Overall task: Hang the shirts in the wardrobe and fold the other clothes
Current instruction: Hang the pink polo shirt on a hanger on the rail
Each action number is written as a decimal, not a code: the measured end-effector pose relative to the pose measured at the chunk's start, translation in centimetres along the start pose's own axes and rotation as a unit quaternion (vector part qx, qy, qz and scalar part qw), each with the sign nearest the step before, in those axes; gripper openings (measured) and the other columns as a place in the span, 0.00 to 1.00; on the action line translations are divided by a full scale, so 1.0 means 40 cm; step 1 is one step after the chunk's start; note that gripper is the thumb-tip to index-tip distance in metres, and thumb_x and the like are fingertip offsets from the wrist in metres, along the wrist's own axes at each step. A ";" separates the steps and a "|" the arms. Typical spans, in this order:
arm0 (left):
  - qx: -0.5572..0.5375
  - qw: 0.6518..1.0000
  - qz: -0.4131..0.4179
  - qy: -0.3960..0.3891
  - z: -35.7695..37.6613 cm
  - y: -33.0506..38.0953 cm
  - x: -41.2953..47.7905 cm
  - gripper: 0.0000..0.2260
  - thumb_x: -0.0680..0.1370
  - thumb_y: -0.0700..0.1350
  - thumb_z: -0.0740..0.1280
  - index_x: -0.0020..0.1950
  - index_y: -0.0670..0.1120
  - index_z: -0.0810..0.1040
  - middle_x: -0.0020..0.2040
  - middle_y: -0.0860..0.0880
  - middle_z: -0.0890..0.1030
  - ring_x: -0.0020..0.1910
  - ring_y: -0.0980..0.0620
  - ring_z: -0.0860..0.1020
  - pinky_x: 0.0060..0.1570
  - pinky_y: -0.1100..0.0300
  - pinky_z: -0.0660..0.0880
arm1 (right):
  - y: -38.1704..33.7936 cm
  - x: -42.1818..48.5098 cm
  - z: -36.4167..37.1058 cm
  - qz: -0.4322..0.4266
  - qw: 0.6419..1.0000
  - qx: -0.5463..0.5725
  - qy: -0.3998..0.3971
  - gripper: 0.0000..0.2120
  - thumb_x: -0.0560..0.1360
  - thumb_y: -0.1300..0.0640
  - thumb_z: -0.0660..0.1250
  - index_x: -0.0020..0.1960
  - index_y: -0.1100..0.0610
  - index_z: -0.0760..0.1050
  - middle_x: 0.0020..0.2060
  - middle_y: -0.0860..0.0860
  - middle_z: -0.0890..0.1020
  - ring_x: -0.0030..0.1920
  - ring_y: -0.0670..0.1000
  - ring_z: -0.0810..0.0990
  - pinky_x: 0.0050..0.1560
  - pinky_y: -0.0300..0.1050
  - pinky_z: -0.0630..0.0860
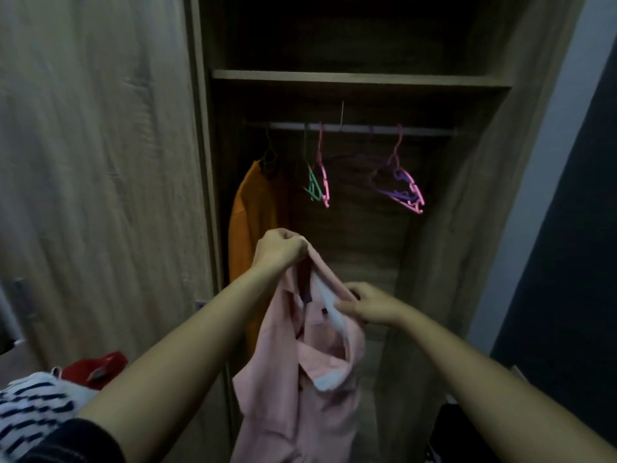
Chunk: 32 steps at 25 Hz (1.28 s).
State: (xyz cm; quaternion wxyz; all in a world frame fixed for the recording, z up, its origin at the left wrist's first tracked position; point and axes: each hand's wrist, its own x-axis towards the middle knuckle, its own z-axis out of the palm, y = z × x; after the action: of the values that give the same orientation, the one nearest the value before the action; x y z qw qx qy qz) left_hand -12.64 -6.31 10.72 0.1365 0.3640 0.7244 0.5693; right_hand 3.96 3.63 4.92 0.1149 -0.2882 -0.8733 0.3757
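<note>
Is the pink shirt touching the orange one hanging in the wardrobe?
Cannot tell. In the head view the pink shirt, held by both hands, overlaps the orange shirt in the picture, but depth is unclear.

Head view looks forward and slightly down, close into the dim, seemingly open wardrobe (360, 78).

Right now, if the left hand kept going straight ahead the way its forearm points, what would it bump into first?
Probably the wardrobe's back panel. The left hand, gripping the pink shirt, points into the gap right of the orange garment, below the hangers. Depth is unclear.
</note>
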 end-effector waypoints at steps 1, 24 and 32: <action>0.067 0.997 0.030 0.000 -0.019 -0.010 0.002 0.04 0.72 0.44 0.68 0.44 0.46 0.81 0.40 0.48 0.83 0.41 0.51 0.81 0.38 0.60 0.76 | 0.006 0.001 -0.014 -0.001 1.000 0.003 0.026 0.11 0.77 0.56 0.64 0.53 0.64 0.76 0.42 0.58 0.77 0.39 0.51 0.74 0.36 0.43 0.70; 0.331 0.933 0.143 0.016 -0.121 -0.185 0.030 0.06 0.76 0.40 0.66 0.47 0.40 0.82 0.42 0.43 0.81 0.43 0.44 0.79 0.36 0.61 0.68 | 0.034 -0.055 -0.073 0.111 0.945 -0.084 0.296 0.03 0.72 0.61 0.67 0.43 0.58 0.80 0.37 0.52 0.80 0.40 0.51 0.78 0.39 0.41 0.73; -0.301 0.873 -0.288 -0.253 -0.164 -0.150 0.015 0.10 0.65 0.34 0.75 0.44 0.36 0.79 0.36 0.39 0.83 0.33 0.46 0.83 0.34 0.52 0.82 | 0.019 -0.088 -0.139 0.166 0.859 0.477 0.078 0.08 0.76 0.67 0.60 0.43 0.60 0.77 0.29 0.52 0.82 0.27 0.45 0.81 0.29 0.36 0.79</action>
State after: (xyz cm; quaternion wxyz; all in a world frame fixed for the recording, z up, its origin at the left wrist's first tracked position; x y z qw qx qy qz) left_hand -19.31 -11.19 7.36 0.5757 0.2124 0.5313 0.5841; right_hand 9.43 5.27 8.27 0.2423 -0.3669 -0.5145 0.7361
